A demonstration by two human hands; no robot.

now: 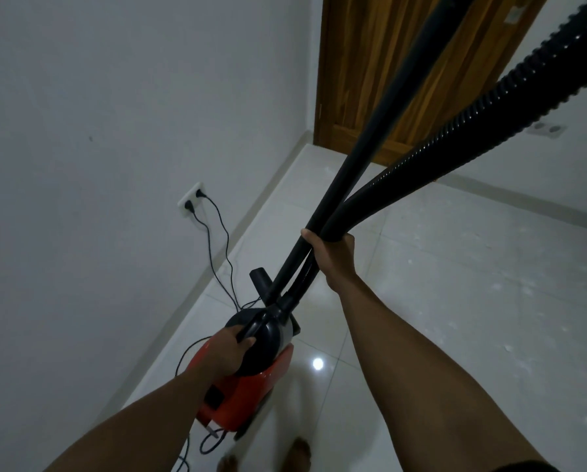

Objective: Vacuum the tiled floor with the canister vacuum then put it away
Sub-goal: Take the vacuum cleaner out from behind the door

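One wide-angle head-worn camera looks forward and down at the tiled floor (pixel 438 301) from standing height.

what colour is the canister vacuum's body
Orange-red plastic body with a black top, seen in the head view.

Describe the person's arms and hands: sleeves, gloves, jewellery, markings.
The left forearm and right forearm are bare, with no sleeves in view. The left hand and right hand wear no gloves. No watch, ring, bracelet or marking shows.

Orange-red canister vacuum (pixel 251 393) with black top, black ribbed hose (pixel 510 93), glossy white tiled floor (pixel 455 301) (faint grout grid), striped brown wooden door (pixel 370 63).
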